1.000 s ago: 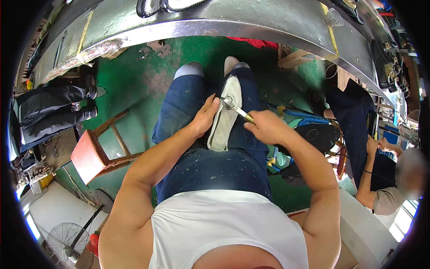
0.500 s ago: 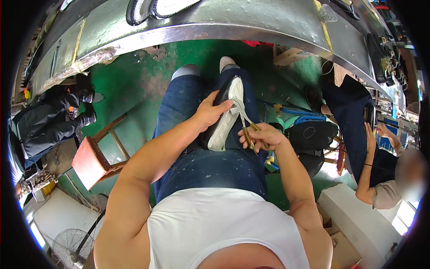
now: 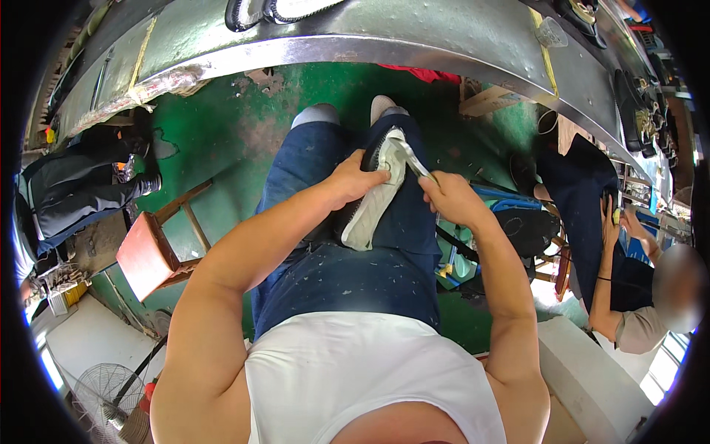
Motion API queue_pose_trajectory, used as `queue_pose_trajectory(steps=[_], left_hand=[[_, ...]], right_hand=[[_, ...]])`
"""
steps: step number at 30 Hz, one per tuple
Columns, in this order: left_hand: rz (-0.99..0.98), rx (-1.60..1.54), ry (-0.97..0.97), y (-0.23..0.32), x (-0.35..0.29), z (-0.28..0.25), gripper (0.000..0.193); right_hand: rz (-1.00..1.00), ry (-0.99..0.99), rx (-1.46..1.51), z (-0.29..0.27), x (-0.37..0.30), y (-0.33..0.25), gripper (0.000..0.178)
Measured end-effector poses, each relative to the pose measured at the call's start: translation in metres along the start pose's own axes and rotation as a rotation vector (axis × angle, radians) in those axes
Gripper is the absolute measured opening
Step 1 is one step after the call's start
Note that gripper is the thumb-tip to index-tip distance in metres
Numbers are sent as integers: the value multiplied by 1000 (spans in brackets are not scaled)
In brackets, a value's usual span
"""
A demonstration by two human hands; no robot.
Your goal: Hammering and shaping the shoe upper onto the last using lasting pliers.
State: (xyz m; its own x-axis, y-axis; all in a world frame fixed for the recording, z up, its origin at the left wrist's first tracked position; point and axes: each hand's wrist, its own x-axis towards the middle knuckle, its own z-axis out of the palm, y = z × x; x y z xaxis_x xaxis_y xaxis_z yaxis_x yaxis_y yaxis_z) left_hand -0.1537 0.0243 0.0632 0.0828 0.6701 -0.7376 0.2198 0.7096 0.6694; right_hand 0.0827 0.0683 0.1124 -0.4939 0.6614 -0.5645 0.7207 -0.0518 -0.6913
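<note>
Across my thighs lies a black shoe upper [image 3: 374,209], its pale sole side facing up and its toe pointing away from me. My left hand [image 3: 353,180] is closed around its left side, with the thumb pressed on the pale underside. In my right hand [image 3: 452,198] are metal pliers [image 3: 416,161], gripped by the handles, which the fingers mostly hide. The head of the pliers meets the right edge of the shoe near the toe. Whether the jaws pinch the edge I cannot tell.
A metal-topped workbench [image 3: 340,44] curves across the far side, with pale-lined shoe pieces [image 3: 296,9] on it. A stool with a reddish seat [image 3: 146,257] stands at left. Dark bags [image 3: 526,231] sit at right, near another person [image 3: 577,200]. A wire fan [image 3: 103,392] is at lower left.
My right hand has moved away from me and slightly right. The pliers have swung round from mid-shoe to the right edge near the toe. My left hand keeps hold of the shoe.
</note>
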Motion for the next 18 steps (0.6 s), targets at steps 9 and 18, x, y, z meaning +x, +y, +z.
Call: queue_pose_trajectory(steps=[9, 18], left_hand=[[-35, -227, -174, 7, 10, -15, 98], [117, -60, -68, -11, 9, 2, 88]], right_hand=[[-99, -336, -246, 11, -51, -18, 37], [-163, -39, -211, 60, -78, 12, 34]])
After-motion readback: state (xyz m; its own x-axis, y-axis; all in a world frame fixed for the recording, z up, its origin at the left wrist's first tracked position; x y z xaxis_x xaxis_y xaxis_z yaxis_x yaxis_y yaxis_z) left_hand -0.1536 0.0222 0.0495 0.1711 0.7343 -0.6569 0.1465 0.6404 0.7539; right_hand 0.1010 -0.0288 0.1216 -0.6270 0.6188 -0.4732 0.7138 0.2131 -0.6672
